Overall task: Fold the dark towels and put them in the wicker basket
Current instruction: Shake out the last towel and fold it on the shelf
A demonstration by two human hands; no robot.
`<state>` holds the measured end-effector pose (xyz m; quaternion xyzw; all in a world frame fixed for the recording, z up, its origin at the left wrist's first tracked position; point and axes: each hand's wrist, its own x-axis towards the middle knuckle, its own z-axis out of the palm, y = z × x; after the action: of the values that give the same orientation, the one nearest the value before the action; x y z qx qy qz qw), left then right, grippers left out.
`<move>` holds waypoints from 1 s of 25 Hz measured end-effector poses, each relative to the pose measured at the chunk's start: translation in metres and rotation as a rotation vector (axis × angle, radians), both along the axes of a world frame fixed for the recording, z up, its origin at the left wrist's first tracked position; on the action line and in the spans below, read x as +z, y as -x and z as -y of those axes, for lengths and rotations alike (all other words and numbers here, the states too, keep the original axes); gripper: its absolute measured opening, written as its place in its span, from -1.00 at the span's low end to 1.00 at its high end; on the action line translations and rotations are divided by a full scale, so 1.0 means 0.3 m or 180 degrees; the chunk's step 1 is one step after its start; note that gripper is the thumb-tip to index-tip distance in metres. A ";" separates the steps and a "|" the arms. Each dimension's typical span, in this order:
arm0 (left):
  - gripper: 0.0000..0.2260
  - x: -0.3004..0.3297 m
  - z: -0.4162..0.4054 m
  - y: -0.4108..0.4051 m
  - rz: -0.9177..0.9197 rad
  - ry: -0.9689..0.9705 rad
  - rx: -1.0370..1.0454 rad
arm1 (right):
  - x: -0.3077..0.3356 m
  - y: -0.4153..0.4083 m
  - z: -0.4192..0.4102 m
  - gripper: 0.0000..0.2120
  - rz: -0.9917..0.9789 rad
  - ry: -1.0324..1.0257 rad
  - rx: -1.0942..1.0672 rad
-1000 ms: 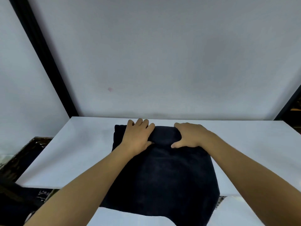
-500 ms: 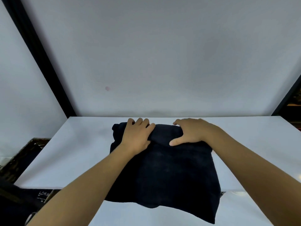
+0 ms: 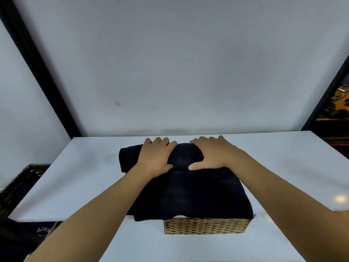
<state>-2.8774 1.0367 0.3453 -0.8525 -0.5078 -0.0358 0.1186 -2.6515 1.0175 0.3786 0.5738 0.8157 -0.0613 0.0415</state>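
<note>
Fingers (image 3: 160,142) of the left hand (image 3: 155,157) lie curled over the far fold of the dark towel (image 3: 187,197), thumb tucked against its near side, so the hand grips the rolled edge; the right hand (image 3: 209,154) does the same from the other side, fingers draped over the fold and thumb pressed along its front. Head view, the only view: the towel lies on the white tabletop (image 3: 85,176), roughly central, its far edge bunched into a thick hump between the two hands and its near part spread flat toward the person, where it overhangs the wicker basket (image 3: 205,225) set in front of the tabletop's near edge. Handling judgement: the fabric appears soft, limp and fairly thick, light enough for one hand, non-fragile and not slippery; it will sag wherever unsupported, so hold is best taken at the folded edge with both hands spaced apart, or beneath the folded stack when lifting. Hidden or unclear: the towel's dark colour hides its layers and creases, so the number of folds cannot be told; the basket's opening and contents are covered by the towel; a dark woven container (image 3: 20,184) at the left edge is cropped and indistinct.
</note>
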 end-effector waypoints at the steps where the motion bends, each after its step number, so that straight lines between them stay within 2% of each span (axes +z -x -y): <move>1: -0.40 -0.042 0.026 -0.003 -0.0031 -0.0377 -0.0025 | 0.031 0.000 -0.009 -0.17 -0.0055 0.0354 -0.0094; 2: -0.36 -0.064 0.045 -0.001 -0.0025 -0.0561 -0.0038 | 0.039 0.007 -0.014 -0.23 -0.0031 0.0419 -0.0112; 4: -0.29 -0.038 0.046 0.026 0.0001 -0.0353 -0.0213 | 0.010 0.026 0.002 -0.33 0.0166 -0.0075 -0.0032; 6: -0.22 0.048 0.033 0.075 0.0254 0.0614 -0.0284 | -0.068 0.041 0.050 -0.33 0.0417 -0.1044 0.0090; 8: -0.23 0.134 0.018 0.105 0.0464 0.1761 0.0081 | -0.146 0.049 0.114 -0.30 0.0697 -0.1995 0.0193; 9: -0.27 0.148 0.022 0.102 0.0399 0.1911 0.0200 | -0.164 0.047 0.133 -0.27 0.0752 -0.2109 0.0199; 11: -0.36 0.115 0.047 0.085 0.0140 0.1205 0.0170 | -0.115 0.029 0.134 -0.15 0.0643 -0.1487 0.0253; 14: -0.45 -0.015 0.136 0.057 0.0045 -0.0286 0.0103 | 0.039 -0.001 0.098 -0.11 0.0176 0.0128 -0.0064; 15: -0.47 -0.057 0.173 0.057 0.0050 -0.0595 0.0116 | 0.046 0.004 0.096 -0.14 0.0234 0.0275 -0.0112; 17: -0.39 -0.062 0.196 0.077 0.0046 -0.0631 0.0091 | 0.005 0.024 0.114 -0.20 0.0447 -0.0302 -0.0127; 19: -0.28 0.026 0.200 0.119 0.0244 0.0043 -0.0060 | -0.077 0.037 0.183 -0.22 0.0673 -0.1181 -0.0189; 22: -0.32 0.162 0.197 0.213 0.0865 0.1707 0.0207 | -0.180 0.043 0.310 -0.20 0.0639 -0.2118 -0.0101; 23: -0.37 0.168 0.207 0.232 0.1093 0.2079 0.0325 | -0.179 0.034 0.331 -0.17 0.0589 -0.2091 -0.0041; 25: -0.44 0.127 0.238 0.255 0.1405 0.2102 0.0453 | -0.109 0.006 0.350 -0.14 0.0325 -0.1605 0.0124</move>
<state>-2.9537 0.9652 0.3833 -0.7793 -0.5630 -0.0447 -0.2714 -2.6534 0.9126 0.3460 0.5525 0.8129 0.1738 -0.0605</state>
